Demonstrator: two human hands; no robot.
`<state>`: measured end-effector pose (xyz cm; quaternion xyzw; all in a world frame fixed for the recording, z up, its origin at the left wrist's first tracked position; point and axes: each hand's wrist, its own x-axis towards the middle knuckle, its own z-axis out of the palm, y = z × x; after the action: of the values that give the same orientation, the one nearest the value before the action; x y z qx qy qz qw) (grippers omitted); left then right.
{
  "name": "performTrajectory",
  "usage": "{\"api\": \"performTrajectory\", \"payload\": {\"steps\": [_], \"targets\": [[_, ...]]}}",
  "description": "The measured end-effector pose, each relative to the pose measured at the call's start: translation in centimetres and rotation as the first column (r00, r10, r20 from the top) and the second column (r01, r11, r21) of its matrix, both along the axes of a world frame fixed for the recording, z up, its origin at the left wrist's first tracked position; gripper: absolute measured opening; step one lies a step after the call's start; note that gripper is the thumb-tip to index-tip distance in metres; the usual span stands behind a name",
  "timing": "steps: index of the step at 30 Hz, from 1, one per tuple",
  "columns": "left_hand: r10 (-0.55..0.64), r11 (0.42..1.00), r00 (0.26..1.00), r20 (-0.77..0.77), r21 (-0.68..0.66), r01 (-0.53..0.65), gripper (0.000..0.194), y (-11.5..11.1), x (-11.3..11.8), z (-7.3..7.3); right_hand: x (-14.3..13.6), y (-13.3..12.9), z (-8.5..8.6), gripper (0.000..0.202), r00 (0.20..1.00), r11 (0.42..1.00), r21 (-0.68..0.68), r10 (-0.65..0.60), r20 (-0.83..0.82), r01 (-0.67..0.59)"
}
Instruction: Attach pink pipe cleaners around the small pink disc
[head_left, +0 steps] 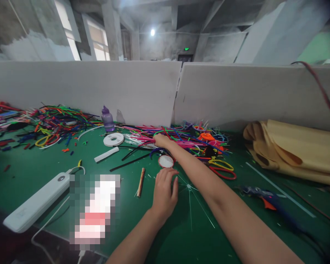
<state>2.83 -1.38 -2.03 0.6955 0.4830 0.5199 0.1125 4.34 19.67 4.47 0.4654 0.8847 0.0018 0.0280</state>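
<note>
My right hand point(162, 141) reaches across to the heap of thin coloured strips point(181, 137) by the partition. Its fingers are bent down among pink and clear strips, and their tips are hidden. Closer to me, my left hand point(165, 192) hovers over or rests on the green tabletop, fingers loosely curved and thumb apart, with nothing seen in it. Just beyond its fingertips is a small round dish point(165, 161) of white material. A spray of thin clear filaments point(189, 186) lies on the table beside my left hand, under my right forearm.
Left of my hands are a brown stick point(140, 182), a white spool point(113, 139), a purple bottle point(107, 119), a white power bank point(38, 201) and a blurred-out phone-like shape point(96, 212). A glue gun point(272, 200) and folded brown paper point(297, 150) lie right.
</note>
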Motion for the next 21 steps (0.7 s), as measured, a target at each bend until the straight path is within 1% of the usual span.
{"api": "performTrajectory", "payload": {"steps": [6,15,18,21], "targets": [[-0.001,1.0,1.0,0.001,-0.014,0.001,0.022,0.0,0.0,0.0,-0.3,0.5,-1.3,0.038,0.999,0.998,0.056,-0.036,-0.017,0.037],[0.002,1.0,1.0,-0.019,-0.024,-0.002,0.022,0.0,0.0,-0.2,-0.4,1.0,-1.8,0.036,0.998,0.997,0.049,-0.061,-0.012,0.062],[0.001,1.0,1.0,-0.026,-0.023,-0.001,0.023,0.0,0.0,-0.2,-0.2,0.9,-1.7,0.036,0.998,0.997,0.033,-0.064,-0.018,0.065],[0.004,1.0,1.0,-0.018,-0.03,-0.005,0.023,0.0,0.0,-0.2,0.3,0.9,-0.8,0.034,0.996,0.997,0.019,-0.068,-0.05,0.069]]}}
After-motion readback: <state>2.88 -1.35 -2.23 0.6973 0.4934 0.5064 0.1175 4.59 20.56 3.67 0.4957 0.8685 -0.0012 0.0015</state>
